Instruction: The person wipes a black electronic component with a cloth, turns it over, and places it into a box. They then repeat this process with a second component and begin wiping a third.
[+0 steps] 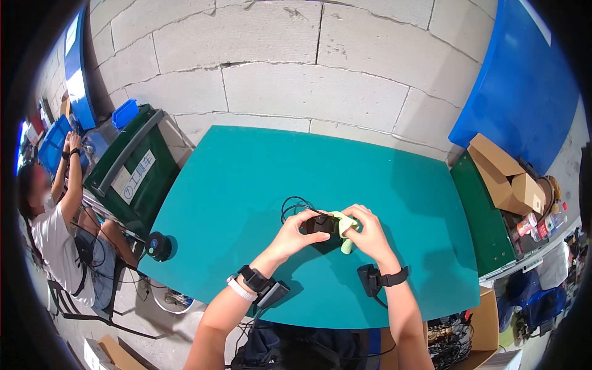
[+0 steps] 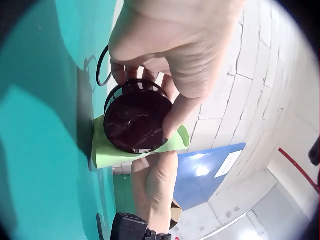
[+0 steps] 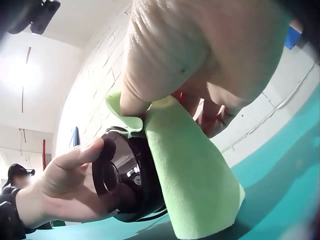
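Observation:
My left hand (image 1: 293,239) grips a dark round device (image 2: 137,122) by its sides, with the thumb at the edge of its glossy disc-shaped face. A light green cloth (image 3: 192,170) is pinched between the thumb and fingers of my right hand (image 1: 369,237), and it lies against the side of the device. In the head view a loose fold of the cloth (image 1: 346,245) hangs down toward the table. Thin black cable (image 1: 288,202) loops behind the left hand. Both hands work close over the green tabletop (image 1: 246,166).
A small black round object (image 1: 158,246) stands at the table's left edge. Beyond it are a green tool cart (image 1: 132,166) and a seated person (image 1: 68,228). Cardboard boxes (image 1: 502,176) stand at the right, and a pale block wall (image 1: 271,37) rises behind the table.

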Demonstrator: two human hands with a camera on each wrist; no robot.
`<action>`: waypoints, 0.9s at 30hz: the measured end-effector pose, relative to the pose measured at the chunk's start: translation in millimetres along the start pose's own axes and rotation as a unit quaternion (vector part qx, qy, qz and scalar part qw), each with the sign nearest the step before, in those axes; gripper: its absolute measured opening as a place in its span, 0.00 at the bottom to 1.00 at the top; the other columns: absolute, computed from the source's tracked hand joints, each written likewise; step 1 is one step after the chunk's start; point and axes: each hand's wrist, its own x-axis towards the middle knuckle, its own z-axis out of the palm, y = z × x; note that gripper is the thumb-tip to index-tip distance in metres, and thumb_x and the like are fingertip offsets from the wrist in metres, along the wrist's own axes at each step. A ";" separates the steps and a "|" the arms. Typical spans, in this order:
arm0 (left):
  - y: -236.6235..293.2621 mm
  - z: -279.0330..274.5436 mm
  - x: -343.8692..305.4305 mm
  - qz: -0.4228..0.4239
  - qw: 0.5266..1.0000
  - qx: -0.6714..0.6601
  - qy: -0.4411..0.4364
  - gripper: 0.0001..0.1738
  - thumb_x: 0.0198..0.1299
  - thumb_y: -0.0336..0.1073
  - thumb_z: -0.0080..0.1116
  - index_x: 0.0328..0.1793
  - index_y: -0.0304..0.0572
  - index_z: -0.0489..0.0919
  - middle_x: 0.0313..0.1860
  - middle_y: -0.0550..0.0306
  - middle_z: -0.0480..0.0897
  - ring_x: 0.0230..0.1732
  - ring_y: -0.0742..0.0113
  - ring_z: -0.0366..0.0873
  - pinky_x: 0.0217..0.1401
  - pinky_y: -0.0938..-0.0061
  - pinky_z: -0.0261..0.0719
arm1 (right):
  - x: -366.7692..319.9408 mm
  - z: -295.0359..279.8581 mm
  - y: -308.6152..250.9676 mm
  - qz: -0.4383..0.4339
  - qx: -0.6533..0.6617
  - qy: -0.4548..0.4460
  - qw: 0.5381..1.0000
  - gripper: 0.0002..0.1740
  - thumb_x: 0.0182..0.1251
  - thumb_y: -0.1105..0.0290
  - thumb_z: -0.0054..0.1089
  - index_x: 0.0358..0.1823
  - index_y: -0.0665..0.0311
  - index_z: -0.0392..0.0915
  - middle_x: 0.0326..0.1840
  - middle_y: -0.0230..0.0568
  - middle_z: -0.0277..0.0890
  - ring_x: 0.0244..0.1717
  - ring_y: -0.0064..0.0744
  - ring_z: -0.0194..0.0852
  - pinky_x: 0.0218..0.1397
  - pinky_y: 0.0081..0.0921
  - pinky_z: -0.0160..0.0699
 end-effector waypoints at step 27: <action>-7.9 2.0 2.9 0.031 0.986 -0.160 0.036 0.23 0.58 0.32 0.65 0.58 0.41 0.69 0.54 0.57 0.76 0.58 0.70 0.71 0.60 0.72 0.67 | -3.2 4.6 7.8 0.065 0.127 0.017 0.990 0.13 0.55 0.76 0.55 0.43 0.69 0.74 0.34 0.39 0.76 0.35 0.25 0.74 0.40 0.25 0.73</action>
